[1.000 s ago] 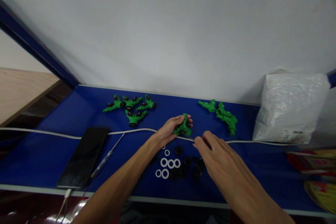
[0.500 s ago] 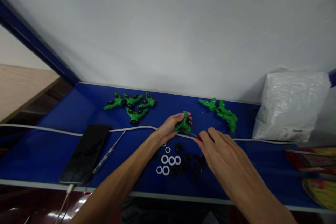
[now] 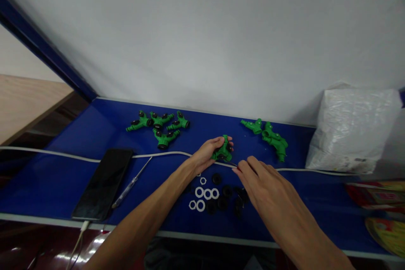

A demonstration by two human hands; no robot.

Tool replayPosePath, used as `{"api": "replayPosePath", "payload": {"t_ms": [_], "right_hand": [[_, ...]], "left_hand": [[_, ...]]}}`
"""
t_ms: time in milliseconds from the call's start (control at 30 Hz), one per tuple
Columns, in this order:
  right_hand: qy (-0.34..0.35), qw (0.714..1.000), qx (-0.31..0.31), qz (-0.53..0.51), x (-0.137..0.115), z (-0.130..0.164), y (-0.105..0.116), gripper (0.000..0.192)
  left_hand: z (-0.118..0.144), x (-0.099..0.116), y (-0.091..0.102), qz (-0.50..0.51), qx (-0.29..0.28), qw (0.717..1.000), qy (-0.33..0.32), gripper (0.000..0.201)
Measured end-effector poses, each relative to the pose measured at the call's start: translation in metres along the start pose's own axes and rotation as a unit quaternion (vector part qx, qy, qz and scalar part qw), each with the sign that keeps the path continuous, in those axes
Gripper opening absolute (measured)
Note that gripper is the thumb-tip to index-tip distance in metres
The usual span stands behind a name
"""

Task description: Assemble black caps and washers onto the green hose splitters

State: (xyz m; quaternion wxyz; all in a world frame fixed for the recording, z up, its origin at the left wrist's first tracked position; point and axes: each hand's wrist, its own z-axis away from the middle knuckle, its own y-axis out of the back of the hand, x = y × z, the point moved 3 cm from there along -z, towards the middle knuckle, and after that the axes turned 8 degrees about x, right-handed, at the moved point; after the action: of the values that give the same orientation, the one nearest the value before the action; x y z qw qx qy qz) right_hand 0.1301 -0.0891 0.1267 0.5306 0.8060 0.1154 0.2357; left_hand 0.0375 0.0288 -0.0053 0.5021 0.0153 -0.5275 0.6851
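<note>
over the blue shelf (image 3: 329, 206) i see the left hand (image 3: 205, 152) wrapped around a green connector (image 3: 223, 152) near the white cable (image 3: 177, 152), the right hand (image 3: 261, 179) gripping a thin tool (image 3: 232, 163) pointed at that connector.

From here I count five green hose splitters (image 3: 163, 139) with black knobs, four lying, one held; at least two plain green pieces (image 3: 252, 126), overlap hides exact number. Six white rings (image 3: 211, 194) whole, a seventh partly covered. Black rings (image 3: 222, 203): four separable, rest too dark. Two screwdrivers (image 3: 125, 192), one mostly hidden; one phone (image 3: 103, 183), one parcel (image 3: 354, 130), two hands (image 3: 205, 153).
</note>
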Motion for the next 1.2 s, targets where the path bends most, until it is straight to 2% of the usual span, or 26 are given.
{"api": "replayPosePath", "payload": {"t_ms": [133,200,333,567,800,1000,1200], "right_hand": [[-0.003,1.0,-0.014,0.015,0.001,-0.001,-0.001,0.034],[-0.003,1.0,-0.001,0.022,0.0,0.0,-0.001,0.034],[-0.002,0.999,0.035,0.025,-0.008,0.001,-0.002,0.048],[-0.016,0.999,0.043,-0.014,-0.014,0.003,0.0,0.051],[-0.047,0.999,-0.011,-0.018,-0.015,0.009,-0.007,0.044],[-0.023,0.998,0.052,0.01,-0.018,0.019,-0.001,0.058],[-0.048,0.997,0.06,0.001,-0.02,0.01,0.003,0.051]], "left_hand": [[0.0,0.001,0.0,-0.001,-0.004,1.0,-0.001,0.013],[-0.001,0.0,0.001,-0.005,-0.005,1.0,0.002,0.015],[-0.002,0.0,0.001,-0.015,-0.006,1.0,0.009,0.018],[-0.003,0.001,0.004,-0.04,-0.018,0.999,0.018,0.017],[-0.001,0.002,0.001,-0.059,-0.015,0.998,0.025,0.016],[0.0,0.003,0.0,-0.066,-0.012,0.997,0.024,0.018],[-0.002,0.002,0.001,-0.066,-0.009,0.998,0.021,0.017]]}}
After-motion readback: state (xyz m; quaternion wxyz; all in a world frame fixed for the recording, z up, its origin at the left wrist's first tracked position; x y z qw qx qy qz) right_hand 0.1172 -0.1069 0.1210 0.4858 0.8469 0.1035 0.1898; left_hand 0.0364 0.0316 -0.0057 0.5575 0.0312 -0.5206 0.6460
